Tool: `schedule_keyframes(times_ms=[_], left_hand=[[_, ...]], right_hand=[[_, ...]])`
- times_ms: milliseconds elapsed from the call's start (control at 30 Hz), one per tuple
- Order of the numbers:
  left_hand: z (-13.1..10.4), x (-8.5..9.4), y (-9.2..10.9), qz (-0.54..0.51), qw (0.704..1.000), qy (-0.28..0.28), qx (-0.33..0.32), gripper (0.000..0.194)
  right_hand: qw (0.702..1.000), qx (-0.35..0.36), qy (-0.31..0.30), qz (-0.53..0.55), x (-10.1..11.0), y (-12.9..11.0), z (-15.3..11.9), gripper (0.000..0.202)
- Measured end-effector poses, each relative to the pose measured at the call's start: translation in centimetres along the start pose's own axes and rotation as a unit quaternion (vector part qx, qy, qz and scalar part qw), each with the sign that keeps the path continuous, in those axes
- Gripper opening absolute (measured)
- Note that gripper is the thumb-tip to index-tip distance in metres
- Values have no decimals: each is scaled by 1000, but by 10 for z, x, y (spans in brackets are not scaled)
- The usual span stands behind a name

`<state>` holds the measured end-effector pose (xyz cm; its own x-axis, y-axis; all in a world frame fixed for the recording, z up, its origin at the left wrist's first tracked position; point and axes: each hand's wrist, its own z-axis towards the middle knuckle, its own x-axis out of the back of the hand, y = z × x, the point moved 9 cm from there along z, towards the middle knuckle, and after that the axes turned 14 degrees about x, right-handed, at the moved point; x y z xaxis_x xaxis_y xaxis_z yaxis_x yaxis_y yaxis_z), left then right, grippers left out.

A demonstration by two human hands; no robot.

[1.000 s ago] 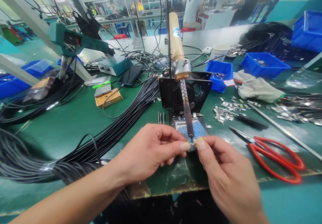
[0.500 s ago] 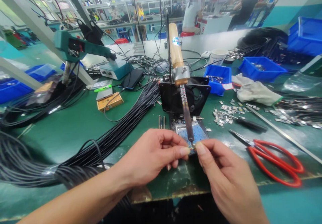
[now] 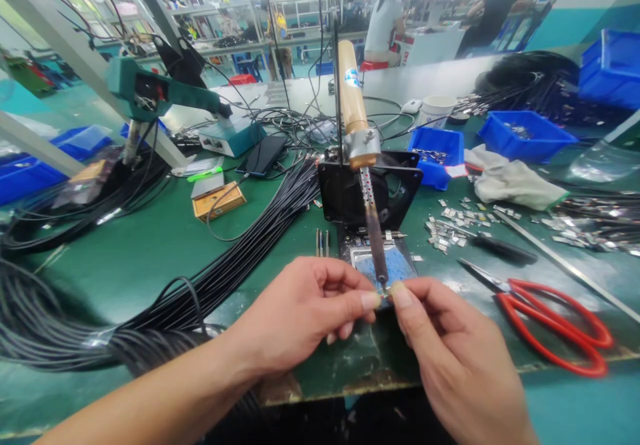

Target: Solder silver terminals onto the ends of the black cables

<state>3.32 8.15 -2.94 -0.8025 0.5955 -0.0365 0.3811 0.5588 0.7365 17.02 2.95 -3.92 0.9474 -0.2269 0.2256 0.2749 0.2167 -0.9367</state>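
A soldering iron (image 3: pixel 359 121) with a wooden handle is mounted pointing down, its dark tip between my fingertips. My left hand (image 3: pixel 325 305) pinches something too small to make out just left of the tip. On the right side of the tip, my right hand (image 3: pixel 440 331) is closed in a pinch too, and what it grips is hidden by the fingers. Under and behind the tip lies a blue sponge (image 3: pixel 393 263) in a tray. A black fan (image 3: pixel 345 195) stands behind the iron.
Black cables (image 3: pixel 250 251) run along the left. Red-handled scissors (image 3: pixel 555 318), a black-handled tool (image 3: pixel 505 248) and small metal connectors (image 3: pixel 450 228) lie right. Farther back are blue bins (image 3: pixel 525 141), a white glove (image 3: pixel 520 185) and a paper cup (image 3: pixel 436 110). Two people are in the background.
The view has shifted slightly, so items on the right appear a little farther right. Both hands keep their pinch at the iron tip, with barely any movement.
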Motion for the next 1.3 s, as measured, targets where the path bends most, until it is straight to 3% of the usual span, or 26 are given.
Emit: schedule_keyframes(times_ms=[933, 1300], left_hand=[[4, -1, -2, -39, 999, -24, -19, 15], [9, 0, -8, -96, 995, -27, -16, 18]], right_hand=[[1000, -11, -1, 18, -2, 4, 1, 27], [999, -32, -30, 9, -4, 6, 0, 33]])
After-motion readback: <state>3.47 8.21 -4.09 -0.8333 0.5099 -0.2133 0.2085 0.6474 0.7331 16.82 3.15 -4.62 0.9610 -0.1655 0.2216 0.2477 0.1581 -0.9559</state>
